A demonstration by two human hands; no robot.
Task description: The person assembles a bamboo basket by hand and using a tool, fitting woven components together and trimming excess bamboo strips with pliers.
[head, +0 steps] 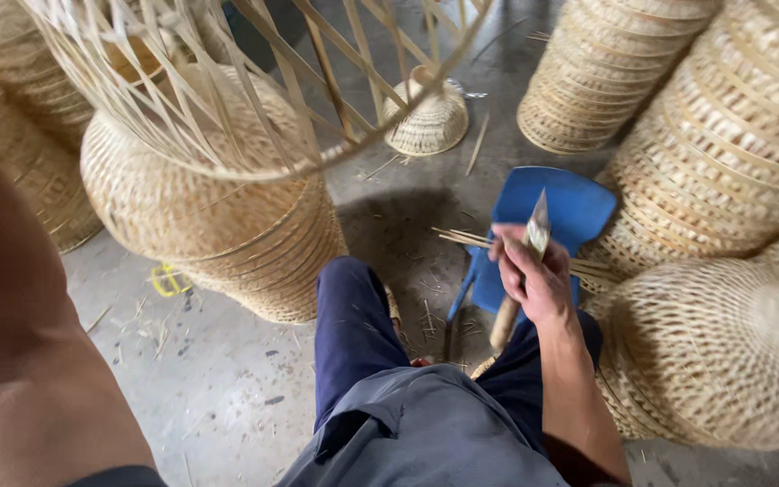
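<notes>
**Knife gripped over the blue stool, baskets all round**

Far left, I had a bare arm (20,361) filling the edge of the view; the left hand itself was out of the picture, so I could not tell how it stood. Next to it a tall woven basket (218,225) sat on the concrete floor (218,397), and above it hung an unfinished open frame of bamboo strips (254,99), its rim curving across the top of the picture. A small woven cone (427,117) lay further back on the floor.

Centre, my blue-trousered knee (353,325) pointed forward. Just right of it, the right hand (534,280) was closed tight round a knife (520,271), wooden handle down, blade tip up. Thin bamboo slivers (466,238) poked out leftward from beside the fist; whether the fingers pinched them, I couldn't tell. Behind the hand stood a blue plastic stool (570,203).

Right side, stacked baskets (732,135) towered, and one more lay on its side (714,361) by the forearm.
</notes>
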